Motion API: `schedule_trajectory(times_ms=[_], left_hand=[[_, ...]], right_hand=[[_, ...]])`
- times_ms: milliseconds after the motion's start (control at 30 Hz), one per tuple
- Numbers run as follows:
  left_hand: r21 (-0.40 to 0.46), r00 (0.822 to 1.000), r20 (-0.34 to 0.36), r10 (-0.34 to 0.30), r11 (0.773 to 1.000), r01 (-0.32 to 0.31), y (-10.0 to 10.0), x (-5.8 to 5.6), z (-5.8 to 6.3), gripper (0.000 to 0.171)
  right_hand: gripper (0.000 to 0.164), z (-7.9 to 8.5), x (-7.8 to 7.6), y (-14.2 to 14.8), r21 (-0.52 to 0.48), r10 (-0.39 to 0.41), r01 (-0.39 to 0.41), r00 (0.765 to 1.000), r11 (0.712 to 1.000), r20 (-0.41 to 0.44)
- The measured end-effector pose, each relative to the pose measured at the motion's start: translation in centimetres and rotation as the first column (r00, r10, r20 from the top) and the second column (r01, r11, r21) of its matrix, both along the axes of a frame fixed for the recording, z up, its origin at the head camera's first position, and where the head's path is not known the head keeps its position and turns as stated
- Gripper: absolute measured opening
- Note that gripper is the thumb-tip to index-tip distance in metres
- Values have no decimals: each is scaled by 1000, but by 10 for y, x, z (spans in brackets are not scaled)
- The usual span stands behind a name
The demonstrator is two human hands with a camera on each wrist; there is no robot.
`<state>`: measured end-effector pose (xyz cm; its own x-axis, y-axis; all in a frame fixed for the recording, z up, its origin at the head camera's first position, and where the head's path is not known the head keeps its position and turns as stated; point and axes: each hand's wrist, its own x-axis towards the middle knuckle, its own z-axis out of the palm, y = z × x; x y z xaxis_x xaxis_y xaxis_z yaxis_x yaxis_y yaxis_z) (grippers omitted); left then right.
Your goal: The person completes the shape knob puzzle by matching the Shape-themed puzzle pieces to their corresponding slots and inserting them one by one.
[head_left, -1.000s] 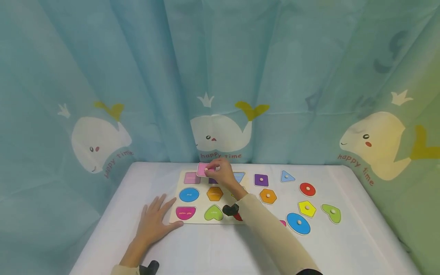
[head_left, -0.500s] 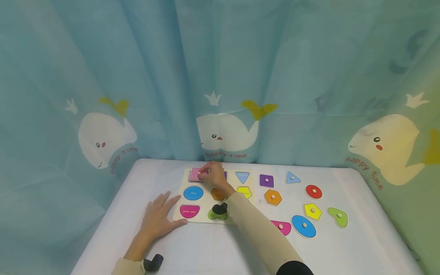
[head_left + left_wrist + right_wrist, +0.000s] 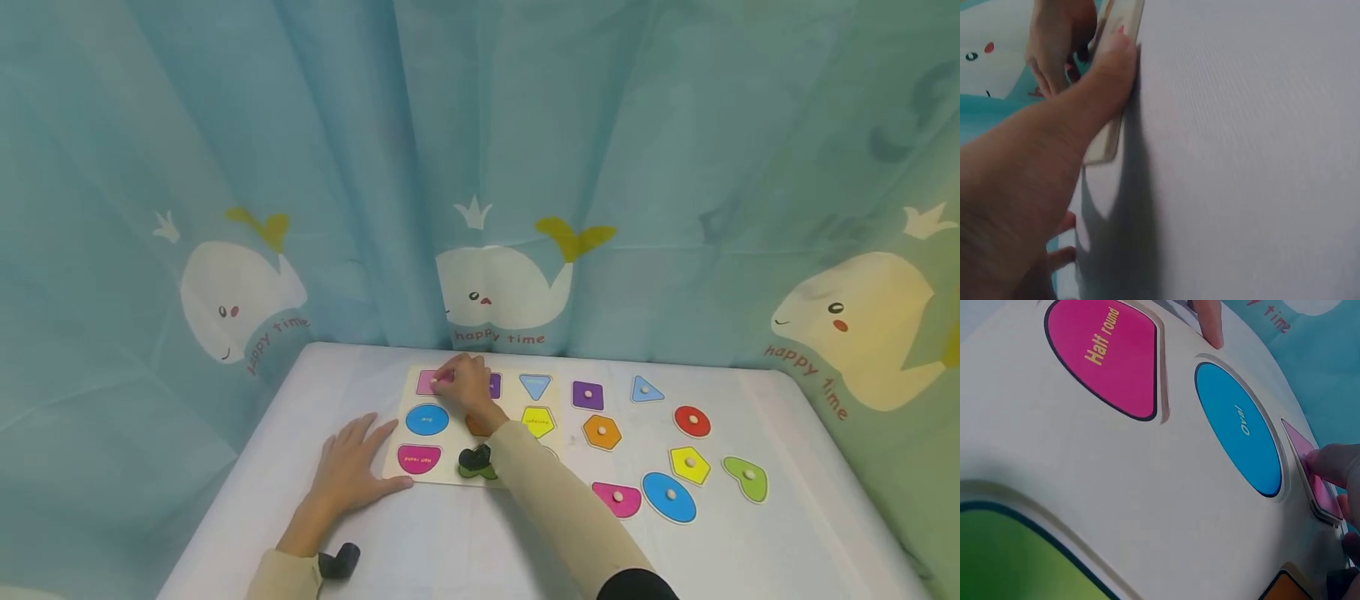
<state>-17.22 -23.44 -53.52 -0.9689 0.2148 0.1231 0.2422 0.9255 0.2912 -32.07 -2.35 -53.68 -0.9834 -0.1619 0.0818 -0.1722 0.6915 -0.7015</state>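
Note:
A pink rectangular puzzle piece (image 3: 423, 382) lies at the far-left slot of the cream puzzle board (image 3: 451, 460). My right hand (image 3: 471, 385) pinches it by its small knob, which the fingers mostly hide. In the right wrist view, one edge of the pink piece (image 3: 1297, 439) stands slightly above the board. My left hand (image 3: 348, 471) rests at the board's left edge, fingers spread. Its thumb lies over the near-left corner of the board (image 3: 1107, 142) in the left wrist view. Next to the pink slot is the blue oval slot (image 3: 427, 420), with the half-round slot (image 3: 418, 458) nearer me.
Several loose knobbed pieces lie right of the board: purple square (image 3: 588, 396), light-blue triangle (image 3: 644, 389), orange hexagon (image 3: 600, 432), red circle (image 3: 692, 422), yellow pentagon (image 3: 690, 466), green heart (image 3: 746, 479), blue oval (image 3: 671, 498) and pink half-round (image 3: 617, 498). A curtain (image 3: 390, 250) hangs behind the table.
My right hand has carried the pink rectangle left and down from above the board onto its far-left slot. My left hand stays at the board's edge.

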Motion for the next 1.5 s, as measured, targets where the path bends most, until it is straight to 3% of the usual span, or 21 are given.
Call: schedule_trajectory(times_ms=[267, 600, 1133, 1500], left_hand=[[95, 993, 111, -31, 995, 21, -8, 1, 2, 98], [105, 983, 181, -39, 994, 20, -11, -8, 7, 101], [147, 983, 180, -44, 989, 18, -11, -7, 1, 102], [122, 986, 163, -29, 992, 9, -12, -5, 4, 103]], right_hand=[[14, 0, 3, -1, 23, 16, -16, 1000, 1000, 6], [14, 2, 1, 3, 14, 8, -9, 1000, 1000, 17], [13, 1, 5, 8, 18, 22, -22, 1000, 1000, 13], [29, 16, 13, 47, -142, 184, -188, 982, 972, -43]])
